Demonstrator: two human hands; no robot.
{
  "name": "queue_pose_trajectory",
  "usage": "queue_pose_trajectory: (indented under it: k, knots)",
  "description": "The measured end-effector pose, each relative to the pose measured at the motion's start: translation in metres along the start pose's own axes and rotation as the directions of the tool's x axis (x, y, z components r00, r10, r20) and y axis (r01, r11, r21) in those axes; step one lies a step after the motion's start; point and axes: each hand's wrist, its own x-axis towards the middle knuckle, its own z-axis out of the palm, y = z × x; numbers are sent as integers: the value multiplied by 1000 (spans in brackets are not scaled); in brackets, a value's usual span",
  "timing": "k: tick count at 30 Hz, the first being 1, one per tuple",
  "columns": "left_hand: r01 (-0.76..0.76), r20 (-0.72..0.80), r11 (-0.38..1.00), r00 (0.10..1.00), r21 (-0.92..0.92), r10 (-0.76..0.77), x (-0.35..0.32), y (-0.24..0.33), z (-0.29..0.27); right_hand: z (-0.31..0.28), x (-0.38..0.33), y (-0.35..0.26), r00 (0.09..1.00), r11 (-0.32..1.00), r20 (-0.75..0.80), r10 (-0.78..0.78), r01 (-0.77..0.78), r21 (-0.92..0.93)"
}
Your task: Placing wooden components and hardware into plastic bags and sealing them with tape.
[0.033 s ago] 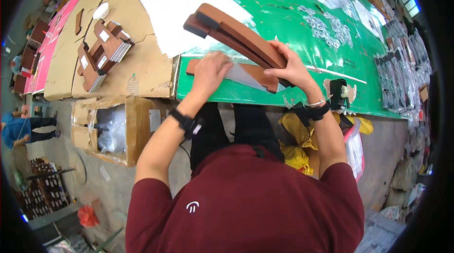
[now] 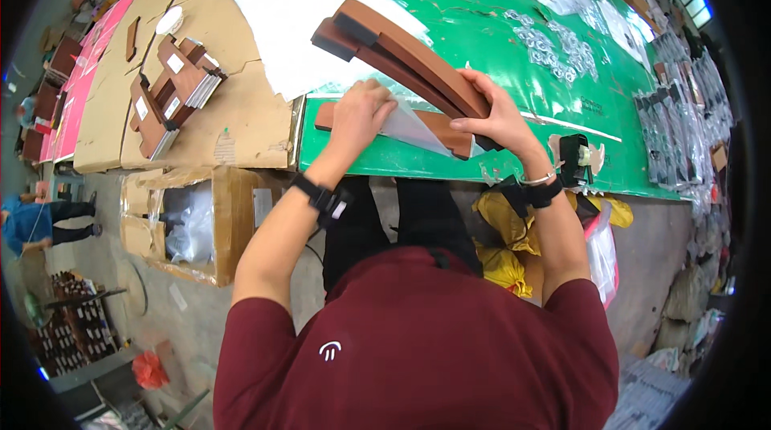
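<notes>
My right hand (image 2: 499, 115) grips the near end of a stack of long brown curved wooden pieces (image 2: 401, 52), lifted and tilted above the green table (image 2: 498, 36). My left hand (image 2: 361, 111) presses on a clear plastic bag (image 2: 414, 129) that lies over another brown wooden piece (image 2: 438, 126) flat on the table's near edge. Both wrists wear black bands.
White foam sheets (image 2: 289, 12) and brown finished parts (image 2: 173, 85) lie on cardboard to the left. An open carton (image 2: 193, 225) stands on the floor below. A tape dispenser (image 2: 574, 158) sits right of my hand. Bagged hardware (image 2: 554, 44) covers the table's far right. Another person (image 2: 40, 221) stands far left.
</notes>
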Motion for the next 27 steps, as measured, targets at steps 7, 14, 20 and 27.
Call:
queue_pose_trajectory:
  k: [7,14,20,27]
  knots:
    - [348,-390,886,803,-305,-450,-9,-89,24,23,-8,-4,1000,1000,-21,-5,5,-28]
    - [435,-549,828,621,-353,-560,-28,-116,-83,49,-7,45,991,845,36,-131,131,-518]
    - [249,-83,966,963,-75,-255,32,-66,-28,3,-10,7,982,996,-191,1,-19,-91]
    - [77,449,845,820,529,-356,99,-7,39,-8,-35,31,928,986,-364,72,-120,-113]
